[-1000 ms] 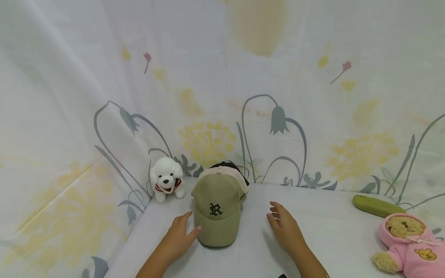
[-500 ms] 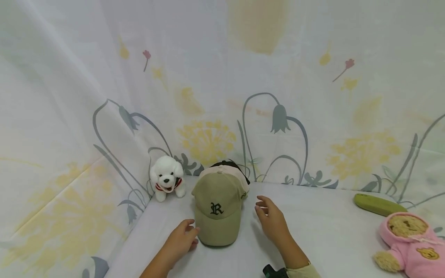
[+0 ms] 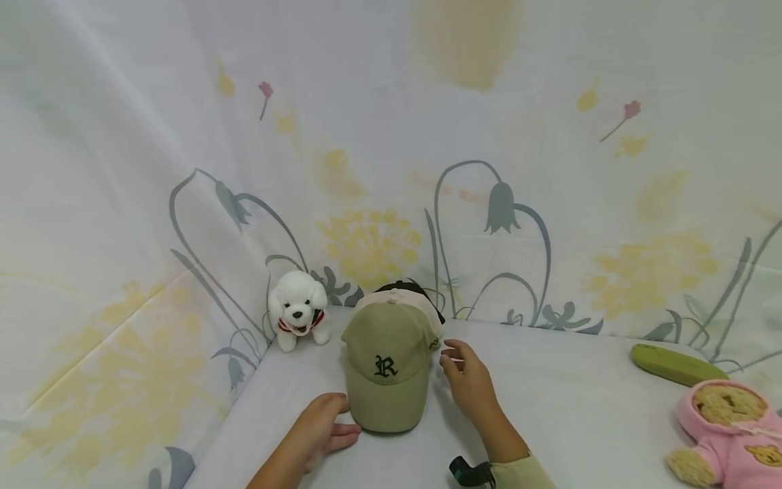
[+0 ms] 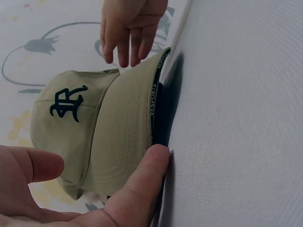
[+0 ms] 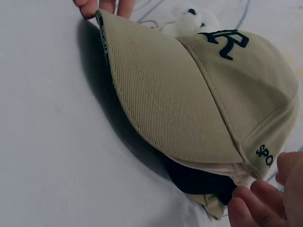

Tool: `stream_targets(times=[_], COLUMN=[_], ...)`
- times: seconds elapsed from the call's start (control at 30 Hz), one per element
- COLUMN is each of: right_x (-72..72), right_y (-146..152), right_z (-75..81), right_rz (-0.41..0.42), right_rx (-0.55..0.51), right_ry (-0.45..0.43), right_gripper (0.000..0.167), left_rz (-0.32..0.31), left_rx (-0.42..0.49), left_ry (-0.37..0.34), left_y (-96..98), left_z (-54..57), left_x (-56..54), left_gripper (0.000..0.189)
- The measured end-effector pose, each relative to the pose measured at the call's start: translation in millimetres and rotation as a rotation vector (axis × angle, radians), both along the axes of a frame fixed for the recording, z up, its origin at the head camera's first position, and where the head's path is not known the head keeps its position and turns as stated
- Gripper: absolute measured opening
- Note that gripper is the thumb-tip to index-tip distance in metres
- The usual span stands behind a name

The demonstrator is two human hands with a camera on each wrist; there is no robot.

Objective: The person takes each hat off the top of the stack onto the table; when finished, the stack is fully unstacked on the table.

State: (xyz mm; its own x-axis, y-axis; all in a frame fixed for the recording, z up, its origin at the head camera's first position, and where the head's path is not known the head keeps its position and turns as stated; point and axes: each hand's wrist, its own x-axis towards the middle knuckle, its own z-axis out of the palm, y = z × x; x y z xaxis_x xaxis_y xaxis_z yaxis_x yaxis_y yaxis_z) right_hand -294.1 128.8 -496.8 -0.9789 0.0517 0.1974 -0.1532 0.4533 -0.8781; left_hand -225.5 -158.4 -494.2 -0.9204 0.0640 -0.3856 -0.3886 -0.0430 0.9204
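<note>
An olive-khaki cap [image 3: 385, 401] with a dark letter R on its front tops a stack of caps on the white surface. Beneath it show a pale cap [image 3: 415, 299] and a black cap [image 5: 199, 177]; the right wrist view also reveals a khaki edge [image 5: 210, 205] lower down. My left hand [image 3: 318, 429] is at the left of the brim, thumb spread apart, a straight finger [image 4: 142, 182] touching or nearly touching the brim's edge. At the stack's right side, my right hand [image 3: 476, 386] has loosely bent fingers close to the caps; contact there is unclear.
A white plush dog [image 3: 298, 311] sits behind and left of the caps. Far right lie a green elongated case-like object [image 3: 675, 363] and a plush bear in a pink hoodie [image 3: 733, 428]. A patterned curtain [image 3: 550, 136] hangs behind the white surface [image 3: 562, 401].
My right hand has moved left toward the caps. My left hand has shifted slightly down and in along the brim. The caps stay stacked in place while the view turns a little.
</note>
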Motion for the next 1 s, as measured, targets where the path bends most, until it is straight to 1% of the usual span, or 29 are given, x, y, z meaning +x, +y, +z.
stream_targets(times=[0.17,0.4,0.57,0.63,0.73,0.83,1.0], right_x=[-7.1,-12.3,-14.5,-14.7,-14.2,-12.7,-11.9], right_y=[-6.1,-11.1,-13.2,-13.7,-13.3,-13.0,-15.5], right_z=[-0.8,-3.2,-5.9,-5.7,-5.5,-5.1,-9.2], right_rz=[0.007,0.008,0.023,0.033,0.042,0.045,0.048], right_rx=[-0.085,-0.262,-0.348,-0.403,-0.496,-0.564,-0.602], right_ry=[-0.018,-0.089,-0.112,-0.13,-0.157,-0.171,-0.177], right_gripper=[0.038,0.042,0.043,0.043,0.042,0.042,0.041], left_rz=[-0.005,-0.034,-0.028,-0.033,-0.061,-0.076,-0.038], left_rx=[0.041,0.02,0.009,0.008,0.006,-0.003,-0.038], left_ry=[-0.026,-0.012,-0.01,0.003,0.041,0.07,0.09], left_y=[0.1,1.1,1.8,1.9,1.5,1.0,1.1], left_z=[-0.4,-3.1,-3.8,-3.6,-3.9,-4.9,-8.6], left_x=[-0.6,-1.1,-2.0,-2.0,-1.2,-0.1,1.8], left_gripper=[0.063,0.057,0.055,0.055,0.056,0.059,0.061])
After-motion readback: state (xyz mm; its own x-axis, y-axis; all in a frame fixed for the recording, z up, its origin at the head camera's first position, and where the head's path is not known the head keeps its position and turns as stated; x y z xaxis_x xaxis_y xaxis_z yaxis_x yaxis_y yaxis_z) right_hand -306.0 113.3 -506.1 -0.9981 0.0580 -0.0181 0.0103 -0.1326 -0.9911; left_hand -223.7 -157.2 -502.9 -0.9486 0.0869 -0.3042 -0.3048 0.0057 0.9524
